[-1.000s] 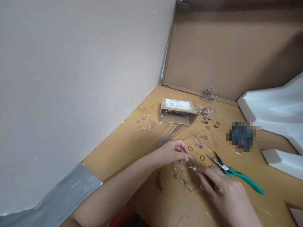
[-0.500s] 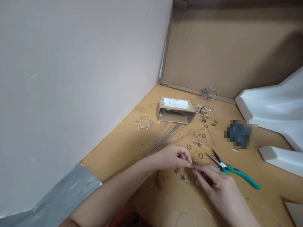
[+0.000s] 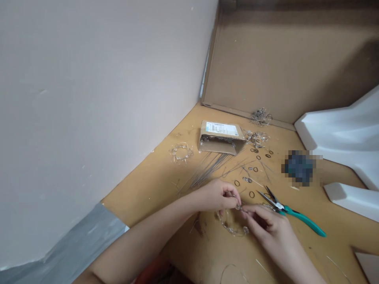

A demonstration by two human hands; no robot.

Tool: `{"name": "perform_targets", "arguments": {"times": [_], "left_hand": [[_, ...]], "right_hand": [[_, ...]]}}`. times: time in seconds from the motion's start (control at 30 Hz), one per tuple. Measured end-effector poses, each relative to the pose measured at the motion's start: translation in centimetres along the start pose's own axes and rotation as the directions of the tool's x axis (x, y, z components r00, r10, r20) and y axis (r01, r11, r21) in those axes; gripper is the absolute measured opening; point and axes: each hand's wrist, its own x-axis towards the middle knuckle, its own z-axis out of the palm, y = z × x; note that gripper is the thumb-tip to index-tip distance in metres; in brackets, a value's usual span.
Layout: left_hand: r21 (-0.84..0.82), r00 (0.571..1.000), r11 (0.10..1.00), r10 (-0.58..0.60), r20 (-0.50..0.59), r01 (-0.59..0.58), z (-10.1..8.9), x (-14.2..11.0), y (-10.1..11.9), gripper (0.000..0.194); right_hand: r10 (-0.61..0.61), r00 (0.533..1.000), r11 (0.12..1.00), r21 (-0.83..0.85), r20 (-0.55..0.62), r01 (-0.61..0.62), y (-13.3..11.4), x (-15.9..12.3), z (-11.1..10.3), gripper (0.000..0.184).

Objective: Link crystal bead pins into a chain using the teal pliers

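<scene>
A ring of thin wire with clear beads (image 3: pixel 229 228) hangs between my two hands, just over the table. My left hand (image 3: pixel 220 196) pinches its upper edge between thumb and fingers. My right hand (image 3: pixel 268 225) is closed on the same wire ring a little to the right, its fingertips almost touching the left ones. The exact spot where the fingers meet the wire is partly hidden. Long-nose pliers (image 3: pixel 291 213) with green handles lie with jaws apart just beyond my right hand. Small dark rings (image 3: pixel 251 194) are scattered on the table past my fingertips.
A small open cardboard box (image 3: pixel 220 138) holds beaded bits, with straight wires (image 3: pixel 211 169) in front. Another beaded wire ring (image 3: pixel 181 153) lies left of it. Tangled wire piles (image 3: pixel 257 138) sit to its right. A wall (image 3: pixel 103 98) bounds the left, white foam (image 3: pixel 340 130) the right.
My hands have come together, the left moving slightly right and down toward the right fingertips. The beaded wire ring has turned and shifted between them. The pliers stay on the table.
</scene>
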Motion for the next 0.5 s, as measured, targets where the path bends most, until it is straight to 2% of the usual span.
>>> {"name": "perform_targets", "arguments": {"times": [0.23,0.5], "left_hand": [[0.030,1.000,0.999,-0.026,-0.012,0.026,0.25,0.31,-0.28,0.016],[0.048,0.998,0.998,-0.038,0.048,0.035,-0.41,0.37,-0.10,0.016]], "right_hand": [[0.099,0.987,0.983,0.139,0.127,-0.117,0.71,0.08,0.46,0.026],[0.061,0.997,0.994,0.088,0.042,-0.065,0.33,0.31,0.55,0.025]]}}
